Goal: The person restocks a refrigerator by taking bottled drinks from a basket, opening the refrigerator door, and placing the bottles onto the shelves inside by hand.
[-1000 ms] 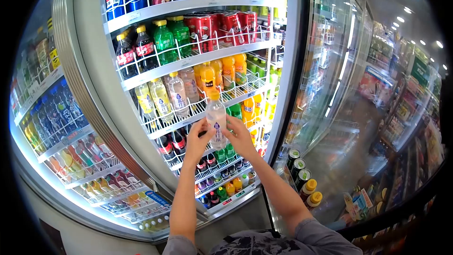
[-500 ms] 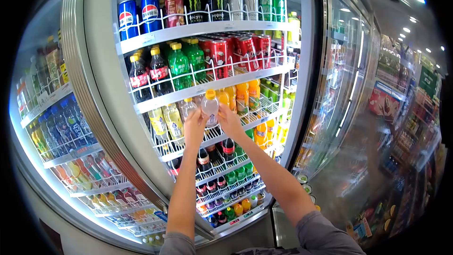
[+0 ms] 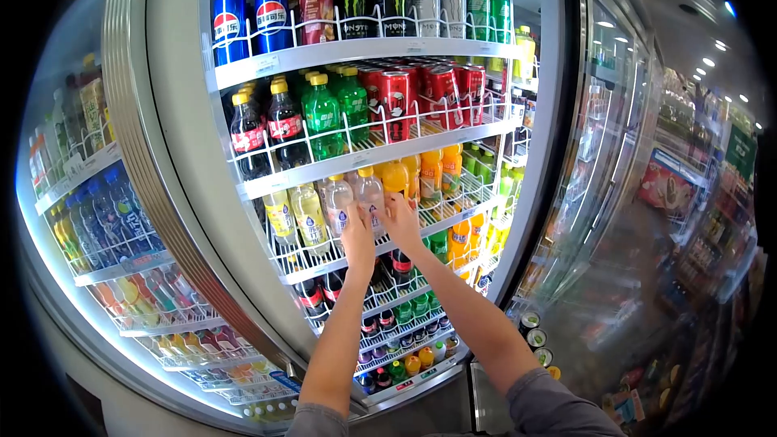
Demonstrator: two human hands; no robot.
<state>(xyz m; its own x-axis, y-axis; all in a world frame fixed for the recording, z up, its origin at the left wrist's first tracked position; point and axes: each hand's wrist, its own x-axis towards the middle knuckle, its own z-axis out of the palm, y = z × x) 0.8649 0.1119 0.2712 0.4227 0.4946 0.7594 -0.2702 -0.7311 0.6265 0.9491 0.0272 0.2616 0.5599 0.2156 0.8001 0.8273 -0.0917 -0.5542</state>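
A clear plastic bottle (image 3: 369, 193) with a yellow cap stands roughly upright at the front of the third shelf. My left hand (image 3: 358, 236) grips its lower left side, and my right hand (image 3: 401, 220) has its fingers curled on the right side. Parts of the bottle's label are hidden behind my fingers. Close on its left is a similar clear bottle (image 3: 337, 197), then a pale yellow drink bottle (image 3: 309, 214). Orange drink bottles (image 3: 395, 178) stand just right of it.
The wire shelf (image 3: 376, 163) above has a raised white front edge and carries cola bottles (image 3: 286, 123), green bottles (image 3: 323, 117) and red cans (image 3: 396, 105). An open glass door (image 3: 583, 154) stands right; a metal pillar (image 3: 162, 137) is left. Several cans (image 3: 534, 336) sit low right.
My hands have carried the clear bottle into the shelf row, deeper than before, beside the similar one. My left hand has slid lower on it. The view has shifted slightly.
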